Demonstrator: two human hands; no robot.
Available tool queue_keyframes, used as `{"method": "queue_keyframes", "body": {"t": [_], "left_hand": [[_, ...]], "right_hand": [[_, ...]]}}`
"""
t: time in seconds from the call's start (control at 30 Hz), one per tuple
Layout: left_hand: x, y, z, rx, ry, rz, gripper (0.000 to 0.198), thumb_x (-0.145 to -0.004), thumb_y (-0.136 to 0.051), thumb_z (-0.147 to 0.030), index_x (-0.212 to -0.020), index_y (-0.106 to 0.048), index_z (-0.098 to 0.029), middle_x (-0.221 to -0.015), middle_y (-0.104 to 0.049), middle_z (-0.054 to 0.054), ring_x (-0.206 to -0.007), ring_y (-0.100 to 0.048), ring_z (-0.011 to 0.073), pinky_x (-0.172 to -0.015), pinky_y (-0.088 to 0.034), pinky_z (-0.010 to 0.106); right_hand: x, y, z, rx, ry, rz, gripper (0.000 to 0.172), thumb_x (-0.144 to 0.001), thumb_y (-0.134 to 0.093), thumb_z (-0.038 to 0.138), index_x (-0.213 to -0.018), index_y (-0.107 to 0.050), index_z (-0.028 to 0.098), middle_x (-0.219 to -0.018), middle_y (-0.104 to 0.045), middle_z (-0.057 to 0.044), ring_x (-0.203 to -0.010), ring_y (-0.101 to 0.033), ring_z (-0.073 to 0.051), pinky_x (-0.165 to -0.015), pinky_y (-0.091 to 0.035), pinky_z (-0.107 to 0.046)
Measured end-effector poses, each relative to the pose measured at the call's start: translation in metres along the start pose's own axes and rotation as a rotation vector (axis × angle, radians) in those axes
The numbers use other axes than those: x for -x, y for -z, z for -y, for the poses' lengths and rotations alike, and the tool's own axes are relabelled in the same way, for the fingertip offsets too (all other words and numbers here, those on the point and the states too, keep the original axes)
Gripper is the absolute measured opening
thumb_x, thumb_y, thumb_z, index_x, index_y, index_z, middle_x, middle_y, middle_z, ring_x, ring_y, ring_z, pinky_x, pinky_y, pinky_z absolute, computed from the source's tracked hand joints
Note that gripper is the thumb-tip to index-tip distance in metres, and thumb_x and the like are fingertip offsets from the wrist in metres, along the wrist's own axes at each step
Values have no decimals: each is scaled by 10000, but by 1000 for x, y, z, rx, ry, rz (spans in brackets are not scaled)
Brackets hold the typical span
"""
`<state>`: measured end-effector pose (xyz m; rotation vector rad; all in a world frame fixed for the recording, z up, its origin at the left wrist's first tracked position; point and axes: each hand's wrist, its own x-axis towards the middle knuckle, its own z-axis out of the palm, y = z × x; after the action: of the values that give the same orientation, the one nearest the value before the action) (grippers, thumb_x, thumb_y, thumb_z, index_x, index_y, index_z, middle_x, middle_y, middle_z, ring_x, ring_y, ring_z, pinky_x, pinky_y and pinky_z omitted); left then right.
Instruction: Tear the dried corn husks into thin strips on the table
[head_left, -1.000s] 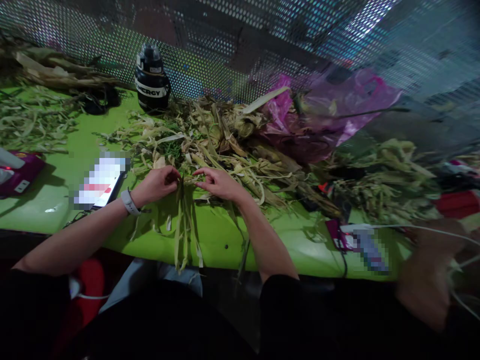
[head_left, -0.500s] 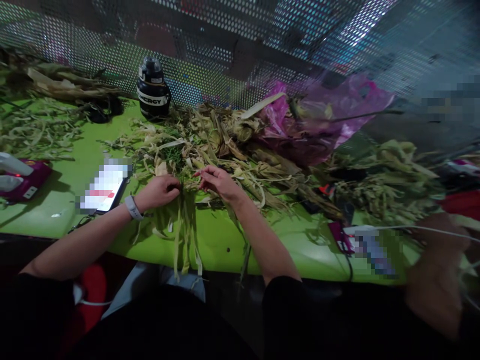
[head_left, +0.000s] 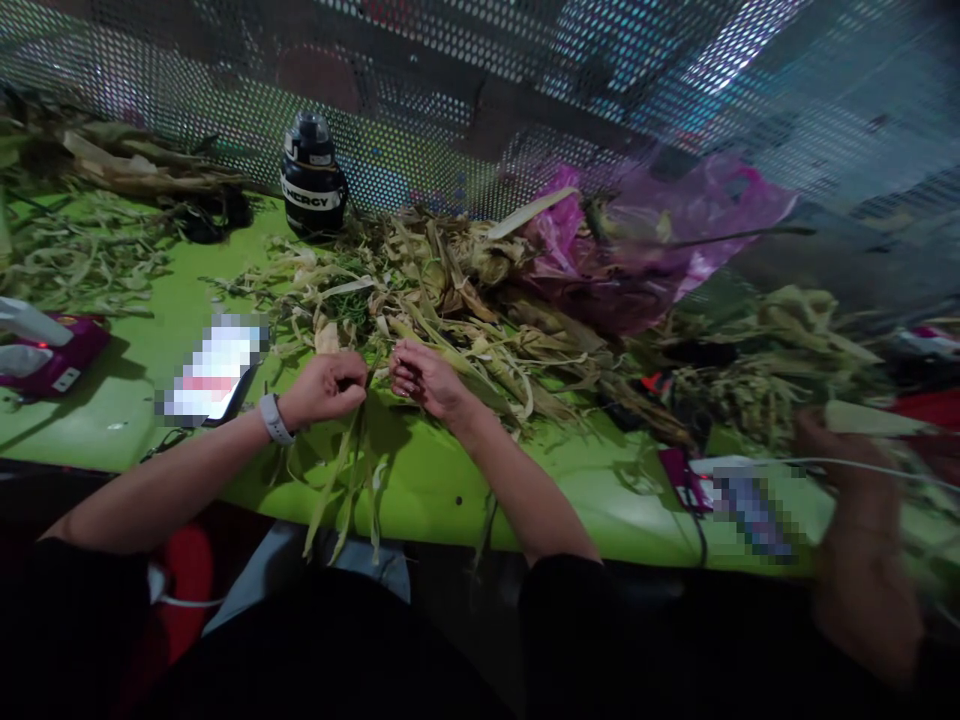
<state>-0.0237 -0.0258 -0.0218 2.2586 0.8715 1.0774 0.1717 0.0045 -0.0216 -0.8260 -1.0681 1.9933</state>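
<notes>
My left hand [head_left: 330, 388], with a pale band [head_left: 276, 420] on its wrist, is closed on a bunch of husk strips [head_left: 346, 500]. The long pale-green strips dangle below it, over the front edge of the green table [head_left: 431, 470]. Just to its right, a small gap away, my right hand [head_left: 424, 378] has its fingers curled inward; whatever may be between the fingertips is too small to make out. Behind both hands spreads a heap of dry husks and torn strips [head_left: 450, 270].
A black bottle [head_left: 313, 190] stands behind the heap, beside a perforated metal screen [head_left: 420, 110]. A lit phone [head_left: 214, 370] and a purple power block [head_left: 64, 355] lie left. Pink plastic bag [head_left: 667, 250] sits back right. Another person's arm [head_left: 870, 520] reaches in at right, near a second phone [head_left: 754, 510].
The strips hanging from my left hand have swung left. My right hand's fingers, stretched out before, are now curled. The other person's hand has moved up slightly, beside a pale husk.
</notes>
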Motion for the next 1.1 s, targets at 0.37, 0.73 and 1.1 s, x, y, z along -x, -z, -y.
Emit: {"method": "queue_keyframes", "body": {"t": [0.37,0.73,1.1], "left_hand": [[-4,10,9,-27,140,-35,128,-733,-524,-167,-649,-619,-157,-681,-599,24,-653,-544,137,-637,-419,260],[-1,6,-3,208,58,-60,135,-719,-579,-184,-592,-617,-161,-890,-698,86,-783,-630,175,-751,-487,306],[0,-2,5,352,394,17,204,-719,-482,-190,-539,-566,-140,-511,-513,-9,-492,-431,81,-491,-327,212]], "right_hand": [[-6,12,3,-20,54,-69,219,-832,-591,238,-731,-398,213,-519,-420,103,-379,-319,-39,-435,-361,-177],[-13,12,-13,0,-61,-118,245,-791,-649,260,-742,-414,215,-536,-463,85,-419,-379,-57,-453,-372,-181],[-2,3,-3,119,41,-62,364,-752,-738,401,-710,-431,209,-479,-347,131,-390,-265,-27,-485,-393,-186]]}}
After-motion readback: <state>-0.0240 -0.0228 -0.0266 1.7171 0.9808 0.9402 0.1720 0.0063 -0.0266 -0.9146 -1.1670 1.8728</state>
